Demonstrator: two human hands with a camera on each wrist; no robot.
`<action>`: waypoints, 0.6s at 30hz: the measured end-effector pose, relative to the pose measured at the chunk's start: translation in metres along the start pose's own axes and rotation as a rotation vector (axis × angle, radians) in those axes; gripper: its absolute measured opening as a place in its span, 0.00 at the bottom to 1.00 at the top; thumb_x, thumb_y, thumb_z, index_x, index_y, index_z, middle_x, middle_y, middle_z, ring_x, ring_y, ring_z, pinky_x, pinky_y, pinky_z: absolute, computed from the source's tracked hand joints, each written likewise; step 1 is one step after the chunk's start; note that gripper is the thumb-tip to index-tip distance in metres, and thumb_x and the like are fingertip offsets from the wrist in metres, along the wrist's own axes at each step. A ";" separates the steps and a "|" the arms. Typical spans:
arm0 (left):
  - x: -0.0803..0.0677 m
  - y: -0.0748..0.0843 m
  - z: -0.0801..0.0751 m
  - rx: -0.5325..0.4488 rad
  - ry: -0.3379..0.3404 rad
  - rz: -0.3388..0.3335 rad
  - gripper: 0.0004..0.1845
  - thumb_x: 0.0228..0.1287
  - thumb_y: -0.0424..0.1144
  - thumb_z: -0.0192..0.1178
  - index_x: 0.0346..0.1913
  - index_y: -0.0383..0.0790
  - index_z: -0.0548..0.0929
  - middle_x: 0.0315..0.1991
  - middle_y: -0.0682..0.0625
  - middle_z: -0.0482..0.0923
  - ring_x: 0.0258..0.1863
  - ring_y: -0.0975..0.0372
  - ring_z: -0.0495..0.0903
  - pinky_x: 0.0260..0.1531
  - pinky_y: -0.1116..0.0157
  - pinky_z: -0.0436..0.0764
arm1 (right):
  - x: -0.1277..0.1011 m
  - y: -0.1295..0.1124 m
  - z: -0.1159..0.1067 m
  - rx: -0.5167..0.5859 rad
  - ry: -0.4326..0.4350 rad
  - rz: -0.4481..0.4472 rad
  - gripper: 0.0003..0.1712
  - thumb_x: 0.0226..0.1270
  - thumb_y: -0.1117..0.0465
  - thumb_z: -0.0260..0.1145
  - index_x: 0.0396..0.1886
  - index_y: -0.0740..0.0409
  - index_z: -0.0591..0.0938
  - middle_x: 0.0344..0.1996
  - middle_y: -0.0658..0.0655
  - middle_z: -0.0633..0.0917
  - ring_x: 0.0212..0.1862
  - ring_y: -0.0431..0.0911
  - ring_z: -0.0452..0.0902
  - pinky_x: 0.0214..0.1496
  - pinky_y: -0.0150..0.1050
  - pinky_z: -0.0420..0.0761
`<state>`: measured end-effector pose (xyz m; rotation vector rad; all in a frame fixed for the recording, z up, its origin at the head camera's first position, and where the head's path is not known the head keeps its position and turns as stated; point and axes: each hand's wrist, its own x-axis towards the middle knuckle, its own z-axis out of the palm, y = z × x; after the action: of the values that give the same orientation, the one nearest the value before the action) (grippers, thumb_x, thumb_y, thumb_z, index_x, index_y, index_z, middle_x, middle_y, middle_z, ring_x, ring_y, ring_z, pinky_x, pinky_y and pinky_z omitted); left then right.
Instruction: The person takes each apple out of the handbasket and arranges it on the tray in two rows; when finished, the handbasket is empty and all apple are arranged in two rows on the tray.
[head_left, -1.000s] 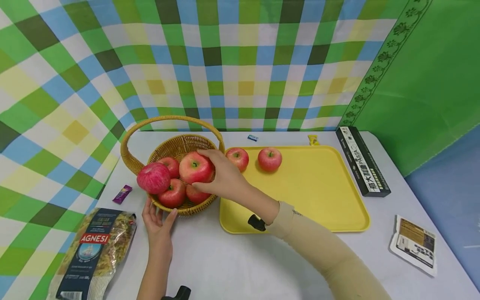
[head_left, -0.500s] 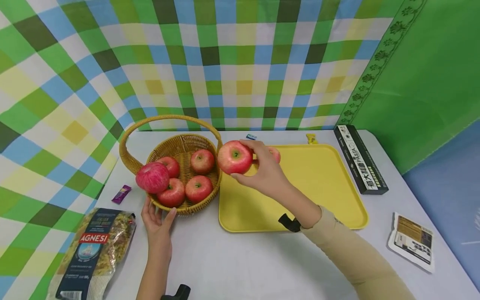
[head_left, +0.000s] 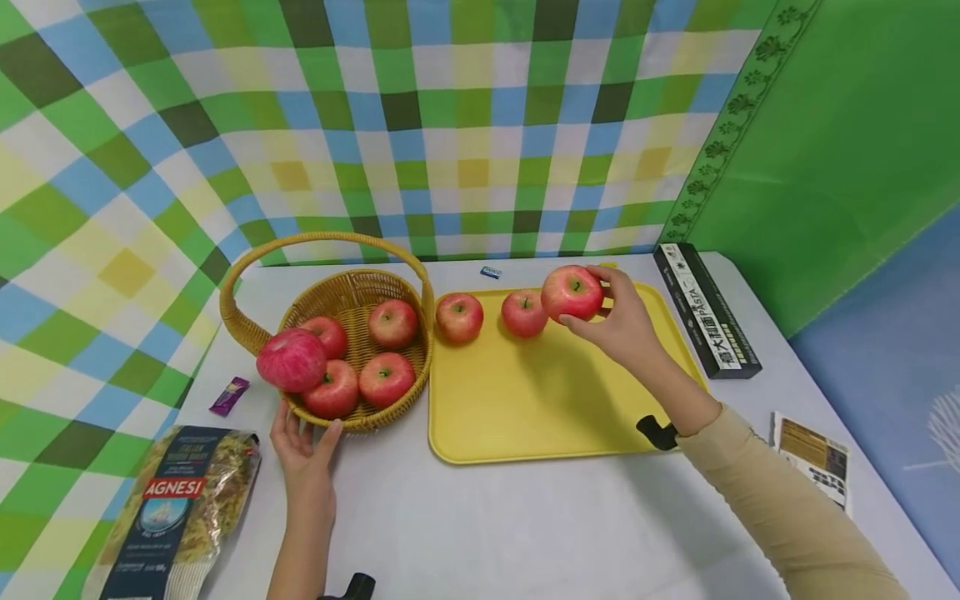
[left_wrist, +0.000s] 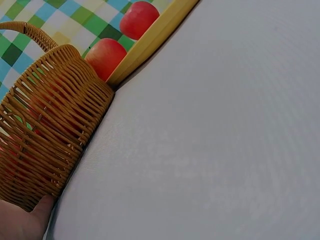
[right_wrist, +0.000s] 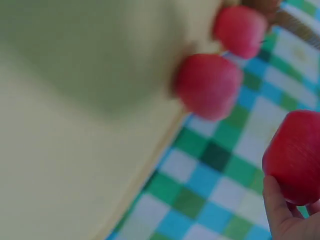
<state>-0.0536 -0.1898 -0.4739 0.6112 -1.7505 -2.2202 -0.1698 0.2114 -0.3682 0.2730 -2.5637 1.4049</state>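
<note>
My right hand [head_left: 626, 321] grips a red apple [head_left: 572, 293] between thumb and fingers, raised over the right part of the yellow tray [head_left: 510, 417]. In the right wrist view, fingers sit against the lower side of this apple [right_wrist: 295, 157]. Two other apples, one [head_left: 460, 317] by the basket and one [head_left: 524, 313] further right, lie along the tray's back edge. My left hand [head_left: 306, 458] rests against the near side of the wicker basket [head_left: 408, 404], thumb and fingers spread. Several red apples [head_left: 387, 379] lie in the basket, and a darker pink round fruit [head_left: 291, 360] sits at its left rim.
An Agnesi pasta bag [head_left: 172, 517] lies front left, with a purple wrapped sweet [head_left: 228, 396] behind it. A black pasta box [head_left: 707, 312] stands along the tray's right side. A white-and-brown packet [head_left: 813, 458] lies right, partly behind the sleeve. The basket handle [head_left: 330, 239] arches up.
My right hand has lifted the apple out of the basket and carried it rightward over the tray. The left hand has stayed at the basket. The head view has shifted slightly.
</note>
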 end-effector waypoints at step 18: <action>0.002 -0.001 0.000 -0.028 0.001 -0.021 0.46 0.64 0.32 0.63 0.74 0.63 0.45 0.77 0.57 0.40 0.75 0.59 0.42 0.66 0.66 0.62 | 0.025 0.092 -0.008 -0.130 -0.047 0.235 0.44 0.54 0.60 0.75 0.64 0.73 0.62 0.60 0.71 0.68 0.59 0.62 0.67 0.61 0.55 0.72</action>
<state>-0.0550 -0.1904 -0.4751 0.6277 -1.7171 -2.2536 -0.2171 0.2657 -0.4315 -0.0171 -2.7854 1.3099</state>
